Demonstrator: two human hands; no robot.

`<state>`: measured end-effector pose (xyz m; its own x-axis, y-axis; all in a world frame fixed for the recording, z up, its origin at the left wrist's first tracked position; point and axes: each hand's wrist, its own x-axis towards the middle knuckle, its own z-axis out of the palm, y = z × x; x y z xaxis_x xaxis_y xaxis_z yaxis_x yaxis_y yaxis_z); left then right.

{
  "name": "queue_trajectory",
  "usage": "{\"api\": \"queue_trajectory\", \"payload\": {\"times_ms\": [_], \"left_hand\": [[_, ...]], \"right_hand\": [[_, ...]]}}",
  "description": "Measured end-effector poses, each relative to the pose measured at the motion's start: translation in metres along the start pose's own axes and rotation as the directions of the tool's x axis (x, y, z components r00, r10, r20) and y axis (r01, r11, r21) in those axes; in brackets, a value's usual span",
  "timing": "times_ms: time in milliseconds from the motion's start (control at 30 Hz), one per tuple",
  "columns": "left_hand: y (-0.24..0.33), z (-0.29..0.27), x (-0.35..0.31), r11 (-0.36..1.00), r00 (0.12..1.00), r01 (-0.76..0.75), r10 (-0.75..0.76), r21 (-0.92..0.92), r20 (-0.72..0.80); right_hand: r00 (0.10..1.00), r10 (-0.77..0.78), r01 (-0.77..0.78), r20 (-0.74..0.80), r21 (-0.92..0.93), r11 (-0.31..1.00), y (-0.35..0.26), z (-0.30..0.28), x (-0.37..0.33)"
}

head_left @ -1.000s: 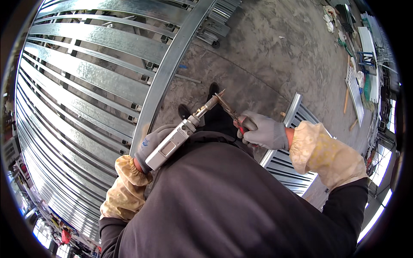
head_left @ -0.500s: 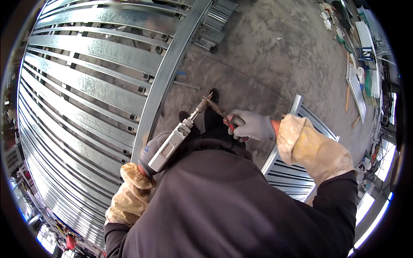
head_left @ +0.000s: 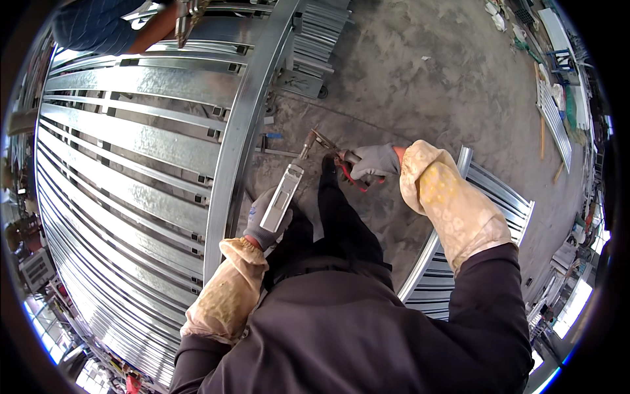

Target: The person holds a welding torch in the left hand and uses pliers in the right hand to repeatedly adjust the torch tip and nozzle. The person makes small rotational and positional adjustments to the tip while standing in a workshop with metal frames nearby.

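Observation:
My left hand, in a grey glove, is closed around the body of a boxy silver-white handheld torch. The torch's narrow nozzle points away from me, toward the floor ahead. In my right hand, also gloved in grey, is a pair of pliers with red handles, which stand apart. The plier jaws meet the nozzle's tip, or come very close to it; whether they grip it I cannot tell. Both hands are above my legs, beside the edge of a large metal frame.
Flat metal bars span the frame at my left. A co-worker's arm reaches over its far end, near a similar metal tool. A smaller slatted metal panel lies at my right. Metal profiles are stacked beyond the frame.
Both arms have reached farther forward, with the torch and pliers held out from my body. The plier handles show wider apart. A co-worker's arm has come into view at the far left.

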<state>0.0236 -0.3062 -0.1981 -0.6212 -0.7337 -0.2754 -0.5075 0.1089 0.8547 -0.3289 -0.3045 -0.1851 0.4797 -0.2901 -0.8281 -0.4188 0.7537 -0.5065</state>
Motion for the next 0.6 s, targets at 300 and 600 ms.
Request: {"api": "queue_trajectory", "payload": {"times_ms": [300,600], "left_hand": [[-0.026,0.021,0.049,0.996,0.993,0.091,-0.092,-0.012,-0.071],[-0.026,0.038,0.084,0.989,0.986,0.148,-0.149,-0.023,-0.075]], "right_hand": [[0.997,-0.014,0.024,0.081,-0.124,0.992,0.044,-0.083,0.008],[0.999,0.018,-0.013,-0.043,0.111,0.994,0.085,-0.072,0.021]]}}
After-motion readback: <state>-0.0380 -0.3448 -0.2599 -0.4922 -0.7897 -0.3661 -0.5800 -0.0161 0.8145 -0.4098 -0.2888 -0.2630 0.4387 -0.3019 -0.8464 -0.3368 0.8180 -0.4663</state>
